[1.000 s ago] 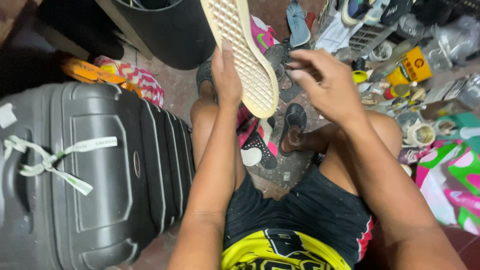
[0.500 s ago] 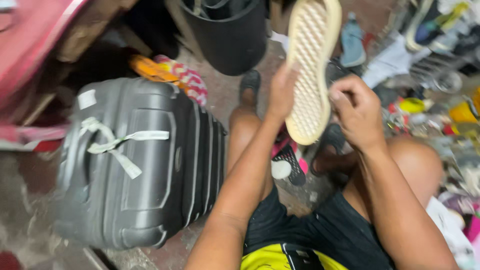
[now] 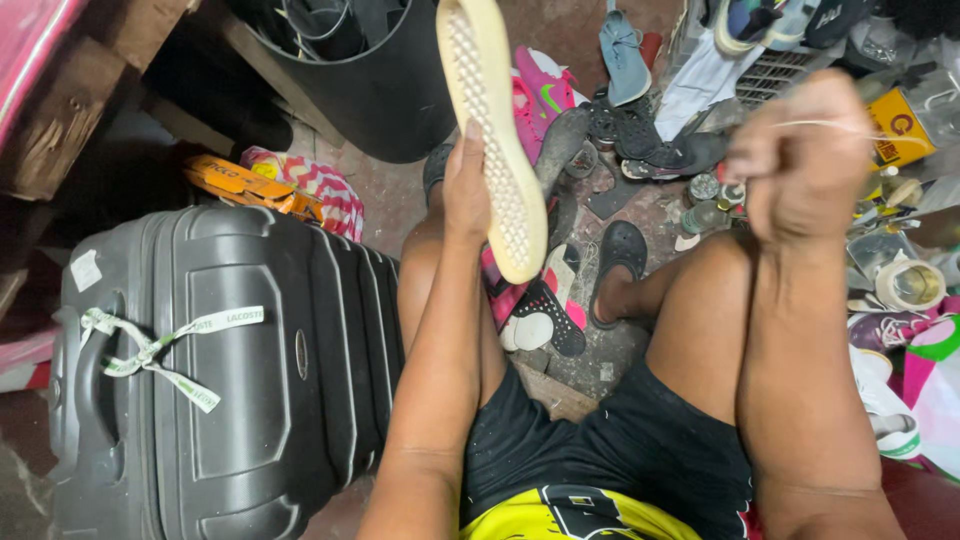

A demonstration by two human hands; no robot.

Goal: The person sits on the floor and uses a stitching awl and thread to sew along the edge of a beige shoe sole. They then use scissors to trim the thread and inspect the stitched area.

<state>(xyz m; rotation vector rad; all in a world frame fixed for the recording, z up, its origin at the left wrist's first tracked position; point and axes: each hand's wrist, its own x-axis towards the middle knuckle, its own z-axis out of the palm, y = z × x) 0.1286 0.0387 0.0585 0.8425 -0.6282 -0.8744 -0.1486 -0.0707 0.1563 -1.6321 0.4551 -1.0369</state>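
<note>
Left hand (image 3: pixel 468 190) fingers grip the upright cream sole (image 3: pixel 492 130); right hand (image 3: pixel 805 160), well apart, pinches a thread (image 3: pixel 850 125).

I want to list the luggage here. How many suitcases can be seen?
1. A grey hard-shell suitcase lies on the floor beside the person's left leg, below the left hand. Others may be hidden outside the view.

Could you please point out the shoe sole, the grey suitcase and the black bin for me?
shoe sole (image 3: pixel 497 150), head view, on its studded underside.
grey suitcase (image 3: pixel 250 370), head view, on its ribbed shell.
black bin (image 3: pixel 385 95), head view, on its outer wall.
</note>
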